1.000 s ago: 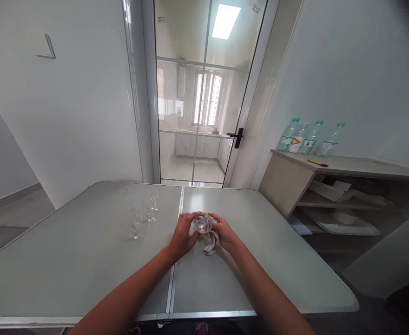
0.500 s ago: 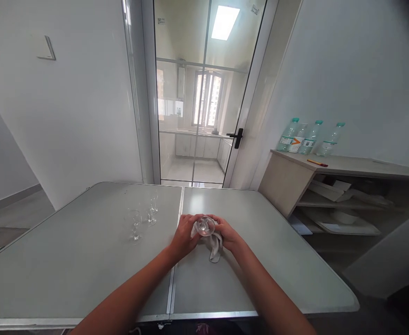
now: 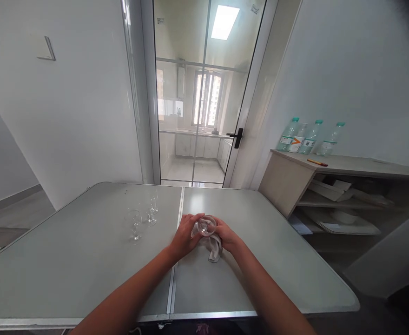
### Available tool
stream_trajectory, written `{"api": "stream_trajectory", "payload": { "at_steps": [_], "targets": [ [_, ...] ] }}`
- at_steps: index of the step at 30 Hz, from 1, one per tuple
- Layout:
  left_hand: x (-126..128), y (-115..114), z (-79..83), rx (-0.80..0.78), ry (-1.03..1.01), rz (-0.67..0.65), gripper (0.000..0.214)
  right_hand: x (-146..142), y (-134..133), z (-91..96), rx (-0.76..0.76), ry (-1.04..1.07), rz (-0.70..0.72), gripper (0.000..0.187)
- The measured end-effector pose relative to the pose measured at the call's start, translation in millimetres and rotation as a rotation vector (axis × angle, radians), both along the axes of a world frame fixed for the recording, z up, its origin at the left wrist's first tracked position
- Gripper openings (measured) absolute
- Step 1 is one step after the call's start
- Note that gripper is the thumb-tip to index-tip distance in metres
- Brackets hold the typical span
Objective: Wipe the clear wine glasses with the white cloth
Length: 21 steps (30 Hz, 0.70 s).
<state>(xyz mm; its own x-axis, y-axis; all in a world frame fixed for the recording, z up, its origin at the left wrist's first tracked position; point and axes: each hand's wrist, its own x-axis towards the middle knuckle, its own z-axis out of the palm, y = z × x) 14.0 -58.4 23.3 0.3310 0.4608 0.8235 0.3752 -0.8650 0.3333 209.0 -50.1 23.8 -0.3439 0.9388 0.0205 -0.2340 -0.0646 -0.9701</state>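
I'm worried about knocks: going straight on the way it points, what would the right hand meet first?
The right hand would most likely meet the glass first; the cloth shows just below it, the left hand beyond, though depth is unclear.

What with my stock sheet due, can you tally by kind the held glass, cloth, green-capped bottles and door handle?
Held glass: 1
Cloth: 1
Green-capped bottles: 3
Black door handle: 1
Total: 6

Vs 1 s ago, glass shifted slightly R, cloth tail now extends nearer the person.
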Motion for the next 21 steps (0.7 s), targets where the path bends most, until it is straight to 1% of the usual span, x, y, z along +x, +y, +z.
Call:
{"api": "stream_trajectory", "payload": {
  "at_steps": [2, 5, 6, 7, 9, 11, 12, 13, 15, 18, 19, 21],
  "targets": [
    [0.8, -0.5, 0.3, -0.023, -0.004, 0.012, 0.055, -2.6, 0.2, -0.7, 0.080, -0.118, -0.074, 0.037],
    [2.4, -1.9, 2.2, -0.095, -0.062, 0.058, 0.058, -3.1, 4.2, -2.9, 0.293, -0.387, -0.329, 0.017],
    [2.9, -2.2, 3.3, -0.119, -0.082, 0.080, 0.058, -2.0, 5.9, -3.5, 0.355, -0.453, -0.401, 0.016],
    [3.4, -2.3, 4.5, -0.143, -0.100, 0.107, 0.057, -0.6, 7.2, -3.8, 0.411, -0.497, -0.449, 0.021],
    [4.3, -2.0, 6.9, -0.180, -0.127, 0.165, 0.058, 2.9, 8.0, -3.5, 0.512, -0.544, -0.464, 0.034],
    [5.1, -1.1, 8.2, -0.205, -0.145, 0.217, 0.059, 5.4, 5.5, -1.4, 0.614, -0.603, -0.390, 0.040],
    [5.5, -0.5, 8.4, -0.215, -0.150, 0.236, 0.059, 5.8, 2.9, 0.4, 0.659, -0.647, -0.329, 0.038],
    [5.7, 0.2, 8.3, -0.226, -0.155, 0.250, 0.059, 5.5, -0.5, 2.5, 0.692, -0.691, -0.259, 0.030],
    [5.9, 1.5, 7.3, -0.249, -0.169, 0.261, 0.057, 2.9, -8.4, 7.6, 0.749, -0.772, -0.119, 0.009],
    [5.4, 3.3, 5.1, -0.280, -0.190, 0.253, 0.055, -3.1, -19.0, 13.8, 0.842, -0.883, 0.062, 0.045],
    [5.2, 3.8, 4.2, -0.291, -0.190, 0.250, 0.056, -4.7, -21.2, 14.7, 0.866, -0.927, 0.105, 0.052],
    [5.2, 4.9, 2.2, -0.315, -0.181, 0.246, 0.057, -6.7, -23.2, 14.6, 0.894, -1.021, 0.146, 0.058]
  ]
}}
